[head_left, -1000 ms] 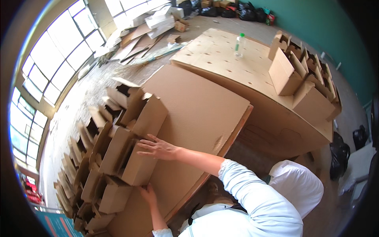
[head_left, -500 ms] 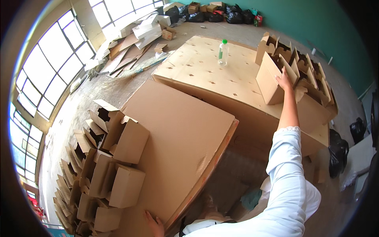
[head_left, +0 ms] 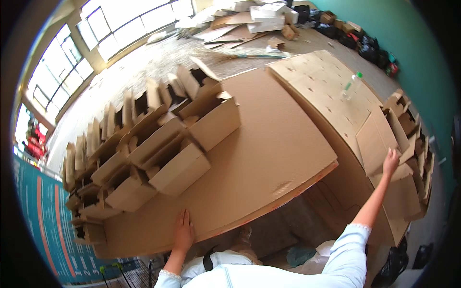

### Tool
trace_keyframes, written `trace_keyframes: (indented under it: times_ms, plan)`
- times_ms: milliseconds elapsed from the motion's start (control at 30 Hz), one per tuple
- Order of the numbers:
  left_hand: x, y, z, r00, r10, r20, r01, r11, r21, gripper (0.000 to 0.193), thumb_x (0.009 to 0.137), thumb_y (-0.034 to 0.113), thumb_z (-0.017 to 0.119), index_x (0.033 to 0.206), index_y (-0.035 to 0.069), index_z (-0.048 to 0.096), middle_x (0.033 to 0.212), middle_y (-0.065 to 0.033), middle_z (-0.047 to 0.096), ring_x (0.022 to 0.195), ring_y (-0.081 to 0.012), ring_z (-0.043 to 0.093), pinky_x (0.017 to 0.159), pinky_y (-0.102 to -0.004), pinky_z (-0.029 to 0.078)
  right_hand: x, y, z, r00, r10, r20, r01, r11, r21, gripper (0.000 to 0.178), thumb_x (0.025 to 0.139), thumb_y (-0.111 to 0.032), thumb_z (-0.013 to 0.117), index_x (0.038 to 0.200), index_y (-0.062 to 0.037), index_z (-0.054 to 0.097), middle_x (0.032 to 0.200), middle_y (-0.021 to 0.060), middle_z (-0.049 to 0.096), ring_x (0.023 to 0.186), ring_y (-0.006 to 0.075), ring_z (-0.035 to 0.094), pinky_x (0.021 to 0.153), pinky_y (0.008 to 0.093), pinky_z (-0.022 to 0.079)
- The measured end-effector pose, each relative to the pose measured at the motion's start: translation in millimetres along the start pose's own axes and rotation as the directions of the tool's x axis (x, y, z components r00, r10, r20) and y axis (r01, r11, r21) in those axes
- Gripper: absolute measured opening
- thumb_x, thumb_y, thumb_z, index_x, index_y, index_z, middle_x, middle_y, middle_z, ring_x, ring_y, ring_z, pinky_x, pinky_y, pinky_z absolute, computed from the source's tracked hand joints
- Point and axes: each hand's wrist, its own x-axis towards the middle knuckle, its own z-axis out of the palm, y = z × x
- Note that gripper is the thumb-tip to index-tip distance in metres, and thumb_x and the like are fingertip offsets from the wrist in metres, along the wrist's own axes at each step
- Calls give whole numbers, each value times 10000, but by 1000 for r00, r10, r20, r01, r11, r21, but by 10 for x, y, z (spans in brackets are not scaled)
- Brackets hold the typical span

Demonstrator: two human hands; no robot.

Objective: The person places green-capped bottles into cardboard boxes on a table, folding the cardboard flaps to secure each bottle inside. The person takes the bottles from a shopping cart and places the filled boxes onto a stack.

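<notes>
Out to the right, my right hand is closed on the upper edge of an open-topped brown cardboard box. That box stands at the near side of a cluster of similar open boxes on a plywood-like board top. My left hand lies flat, fingers stretched, on a large brown cardboard surface in front of me. Beside it, several rows of open cardboard boxes stand with their flaps up.
A clear plastic bottle with a green cap stands on the board. Behind lie flattened cardboard and white foam pieces, and black bags along the green wall. A teal printed banner hangs at the left.
The view has swung to the right-hand side less and the left more, so the left boxes appear more central. My right hand stays at the box edge; my left hand stays on the cardboard.
</notes>
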Motion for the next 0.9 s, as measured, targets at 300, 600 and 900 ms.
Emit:
trace_keyframes:
  times_ms: [300,600,900]
  plan:
    - [-352,-454,-227,999,-21,-48,3,942,-337,508,937,114,569,1413,2,436,1465,-238,409,1335,-414,421,1110,-437,362,-1478,-2145,-1696,959,-127,253,33,937,347,333,1028,-267,526,945,49,589,802,203,591,744,287,578,719,399,459]
    - [-1248,-805,-1452,998,41,-55,-67,756,-652,780,811,228,783,1456,26,393,1420,-214,477,1298,-326,492,1035,-417,448,-2912,-5118,-2907,721,-574,389,-107,462,880,357,1019,-256,503,995,45,692,1062,150,702,948,235,671,877,353,506]
    - [-2082,-1968,-1607,873,-414,-260,58,616,-785,635,802,33,748,1363,-11,454,1176,-146,624,1067,-256,628,917,-353,507,-4282,-6628,-2743,235,-959,159,-229,104,968,251,847,2,610,1071,-70,697,1193,100,678,1261,312,550,1085,450,425]
